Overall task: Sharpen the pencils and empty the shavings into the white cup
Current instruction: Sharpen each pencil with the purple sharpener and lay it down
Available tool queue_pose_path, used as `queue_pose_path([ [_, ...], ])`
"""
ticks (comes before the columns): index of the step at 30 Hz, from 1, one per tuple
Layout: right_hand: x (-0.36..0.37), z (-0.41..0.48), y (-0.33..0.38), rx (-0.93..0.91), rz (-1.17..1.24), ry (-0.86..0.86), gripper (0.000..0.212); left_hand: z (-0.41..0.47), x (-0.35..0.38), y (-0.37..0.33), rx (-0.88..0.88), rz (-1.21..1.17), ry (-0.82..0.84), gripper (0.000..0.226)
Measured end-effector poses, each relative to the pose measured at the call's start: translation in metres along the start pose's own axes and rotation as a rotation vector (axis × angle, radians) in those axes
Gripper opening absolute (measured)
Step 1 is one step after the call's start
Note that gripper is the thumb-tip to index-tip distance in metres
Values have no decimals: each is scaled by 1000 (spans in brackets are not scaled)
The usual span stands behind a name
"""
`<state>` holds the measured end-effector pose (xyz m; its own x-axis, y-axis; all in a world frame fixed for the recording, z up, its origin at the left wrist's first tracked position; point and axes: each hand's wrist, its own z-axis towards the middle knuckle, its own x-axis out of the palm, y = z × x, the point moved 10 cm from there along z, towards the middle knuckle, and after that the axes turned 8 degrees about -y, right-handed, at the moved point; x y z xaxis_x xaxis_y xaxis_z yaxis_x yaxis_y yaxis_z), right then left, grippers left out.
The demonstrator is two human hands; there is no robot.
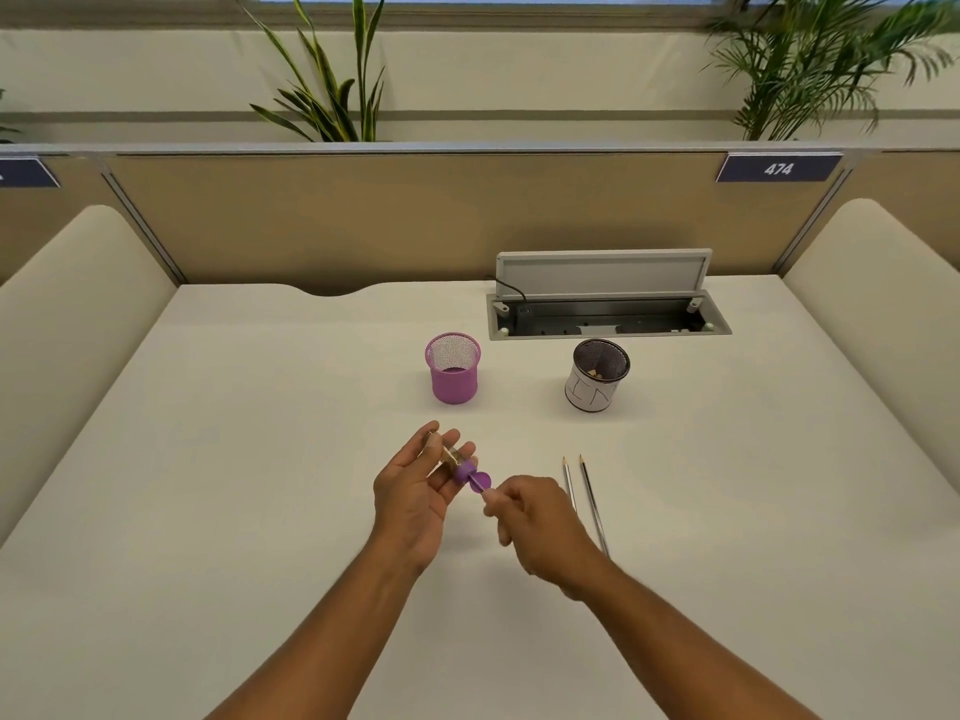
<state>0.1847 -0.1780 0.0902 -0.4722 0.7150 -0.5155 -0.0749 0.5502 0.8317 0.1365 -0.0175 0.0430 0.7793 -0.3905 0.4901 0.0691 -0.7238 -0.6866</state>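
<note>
My left hand (pixel 415 491) holds a small sharpener (pixel 457 462) with a clear shavings barrel and a purple end, tilted, above the desk. A purple flap sticks out of its right end. My right hand (pixel 535 522) pinches a pencil stub (pixel 487 493) right at that purple end; most of the pencil is hidden in my fingers. Two sharpened pencils (pixel 589 498) lie side by side on the desk just right of my right hand, tips pointing away. The white cup (pixel 595 379), wrapped in paper with a dark mesh rim, stands further back on the right.
A purple mesh cup (pixel 453 368) stands left of the white cup. Behind them an open cable tray (pixel 608 314) with a raised lid is set into the white desk (pixel 260 459). Beige partitions enclose the desk on three sides.
</note>
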Motion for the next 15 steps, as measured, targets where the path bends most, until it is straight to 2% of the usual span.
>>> queue_pose_path([
  [3, 15, -10, -17, 253, 429, 113, 37, 1, 6, 2, -41, -37, 52, 26],
  [7, 35, -23, -23, 490, 777, 237, 38, 4, 13, 4, -68, -51, 93, 26],
  [10, 37, -26, -24, 519, 817, 284, 40, 6, 14, 2, -72, -85, 76, 24],
  [15, 29, -30, -33, 487, 695, 239, 44, 13, 4, -6, -40, -109, -22, 22],
])
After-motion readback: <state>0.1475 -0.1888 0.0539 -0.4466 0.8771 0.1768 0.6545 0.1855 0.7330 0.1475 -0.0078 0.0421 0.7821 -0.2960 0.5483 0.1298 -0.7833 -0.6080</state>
